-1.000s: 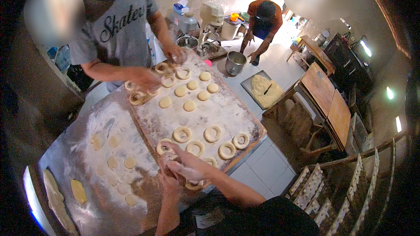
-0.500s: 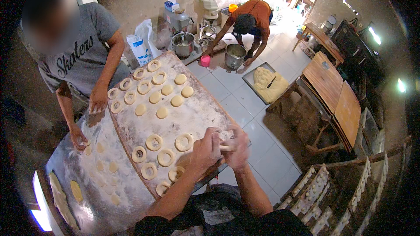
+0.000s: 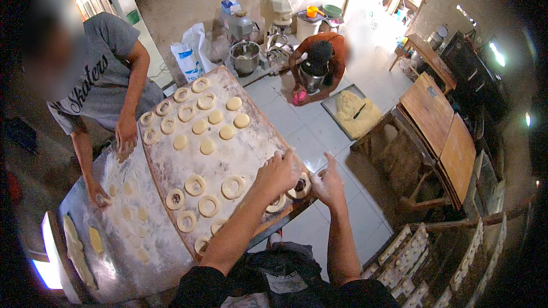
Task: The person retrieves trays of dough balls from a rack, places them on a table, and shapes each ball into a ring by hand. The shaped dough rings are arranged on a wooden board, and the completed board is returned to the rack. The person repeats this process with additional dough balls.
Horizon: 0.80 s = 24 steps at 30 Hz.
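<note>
At the right corner of the floured wooden board (image 3: 260,128), a dough ring (image 3: 299,186) lies flat between my hands. My left hand (image 3: 278,172) is just above and left of it, fingers loosely bent and apart, holding nothing. To its right, my right hand (image 3: 329,183) is raised beside the board's edge with the index finger stretched out, also empty. Partly covered by my left forearm, another ring (image 3: 276,203) rests beside the first. More dough rings (image 3: 196,185) lie left of my arms. Several plain dough discs (image 3: 226,132) and further rings sit toward the far end.
A co-worker in grey (image 3: 105,63) handles dough pieces at the floured metal table (image 3: 171,268). Another person (image 3: 331,51) crouches over a metal pot with a pink scoop (image 3: 299,97). A dough tray (image 3: 357,111) is on the tiled floor; racks of dough pieces (image 3: 405,256) stand lower right.
The dough ring my hands held has been let go onto the board's corner, and my hands have parted. The crouching person has bent lower, with the pink scoop now in front of the pot.
</note>
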Available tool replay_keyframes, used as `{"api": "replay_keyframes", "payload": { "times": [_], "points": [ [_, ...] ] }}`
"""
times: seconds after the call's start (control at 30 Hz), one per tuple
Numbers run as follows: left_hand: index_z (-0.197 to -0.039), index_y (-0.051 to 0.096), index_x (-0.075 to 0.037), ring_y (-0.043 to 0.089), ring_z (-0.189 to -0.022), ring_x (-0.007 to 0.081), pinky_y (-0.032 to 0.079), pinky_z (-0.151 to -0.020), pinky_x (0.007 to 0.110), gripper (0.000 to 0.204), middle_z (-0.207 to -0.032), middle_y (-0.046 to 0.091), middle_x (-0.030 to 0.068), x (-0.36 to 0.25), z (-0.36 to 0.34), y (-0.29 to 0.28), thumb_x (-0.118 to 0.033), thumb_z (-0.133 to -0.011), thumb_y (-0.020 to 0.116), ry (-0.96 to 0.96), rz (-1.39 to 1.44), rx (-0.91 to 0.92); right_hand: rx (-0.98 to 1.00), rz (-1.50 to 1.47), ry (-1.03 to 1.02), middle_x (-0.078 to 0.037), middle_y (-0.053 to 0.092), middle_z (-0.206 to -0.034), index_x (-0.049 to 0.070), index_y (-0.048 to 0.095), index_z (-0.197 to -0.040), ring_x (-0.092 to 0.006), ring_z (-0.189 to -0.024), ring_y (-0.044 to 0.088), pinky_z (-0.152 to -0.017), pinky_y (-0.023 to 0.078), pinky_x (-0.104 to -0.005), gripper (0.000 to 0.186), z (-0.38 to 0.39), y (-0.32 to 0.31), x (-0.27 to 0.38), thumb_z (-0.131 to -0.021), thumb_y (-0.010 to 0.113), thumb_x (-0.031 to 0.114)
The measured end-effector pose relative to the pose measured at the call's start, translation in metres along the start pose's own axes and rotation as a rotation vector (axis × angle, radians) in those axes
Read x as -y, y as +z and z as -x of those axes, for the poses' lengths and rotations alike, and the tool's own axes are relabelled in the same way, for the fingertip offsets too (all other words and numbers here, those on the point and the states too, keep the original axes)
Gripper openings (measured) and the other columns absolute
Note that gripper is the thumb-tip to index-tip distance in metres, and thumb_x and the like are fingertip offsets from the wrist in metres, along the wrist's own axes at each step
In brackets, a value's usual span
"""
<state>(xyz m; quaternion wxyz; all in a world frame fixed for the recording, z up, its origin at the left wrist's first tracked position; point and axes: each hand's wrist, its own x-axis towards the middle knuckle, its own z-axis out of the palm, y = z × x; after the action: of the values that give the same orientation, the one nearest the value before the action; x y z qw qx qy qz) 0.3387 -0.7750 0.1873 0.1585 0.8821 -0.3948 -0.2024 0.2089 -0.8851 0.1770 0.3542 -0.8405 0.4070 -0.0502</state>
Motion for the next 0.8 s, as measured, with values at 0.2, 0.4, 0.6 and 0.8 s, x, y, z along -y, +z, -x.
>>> {"api": "replay_keyframes", "payload": {
  "times": [0.2,0.4,0.6,0.8],
  "points": [
    [-0.149,0.037,-0.012,0.049,-0.125,0.0428,0.045,-0.102,0.054,0.081,-0.131,0.047,0.0239,0.023,0.017,0.002,-0.039,-0.082,0.074,0.097,0.005,0.079,0.028,0.123,-0.125,-0.025,0.063,-0.115,0.012,0.031,-0.152,-0.0441,-0.106,0.062,-0.091,0.046,-0.06,0.091,0.008,0.02,0.003,-0.078,0.078,0.037],
    [-0.152,0.036,-0.015,0.049,-0.126,0.0411,0.042,-0.104,0.055,0.087,-0.134,0.047,0.0215,0.066,0.041,-0.016,-0.032,-0.078,0.079,0.27,-0.034,0.131,-0.059,0.165,-0.271,-0.026,0.052,-0.131,0.014,0.027,-0.155,-0.042,-0.121,0.051,-0.098,0.043,-0.0563,0.101,0.041,0.032,0.027,-0.074,0.081,0.037],
    [-0.149,0.041,-0.018,0.05,-0.125,0.0394,0.043,-0.103,0.055,0.08,-0.135,0.047,0.0186,0.075,0.047,-0.009,-0.026,-0.079,0.078,0.243,-0.056,0.122,-0.005,0.261,-0.16,-0.028,0.041,-0.142,0.019,0.019,-0.158,-0.0442,-0.129,0.045,-0.099,0.042,-0.0624,0.112,0.05,0.059,0.032,-0.07,0.084,0.039],
    [-0.149,0.042,-0.015,0.056,-0.119,0.0429,0.047,-0.101,0.052,0.076,-0.13,0.055,0.0226,0.097,0.11,-0.029,-0.02,-0.079,0.072,0.262,0.075,0.016,-0.238,0.226,-0.511,-0.025,0.045,-0.142,0.004,0.03,-0.153,-0.0448,-0.13,0.042,-0.11,0.032,-0.0557,0.094,0.095,0.059,0.071,-0.078,0.077,0.033]
  ]
}}
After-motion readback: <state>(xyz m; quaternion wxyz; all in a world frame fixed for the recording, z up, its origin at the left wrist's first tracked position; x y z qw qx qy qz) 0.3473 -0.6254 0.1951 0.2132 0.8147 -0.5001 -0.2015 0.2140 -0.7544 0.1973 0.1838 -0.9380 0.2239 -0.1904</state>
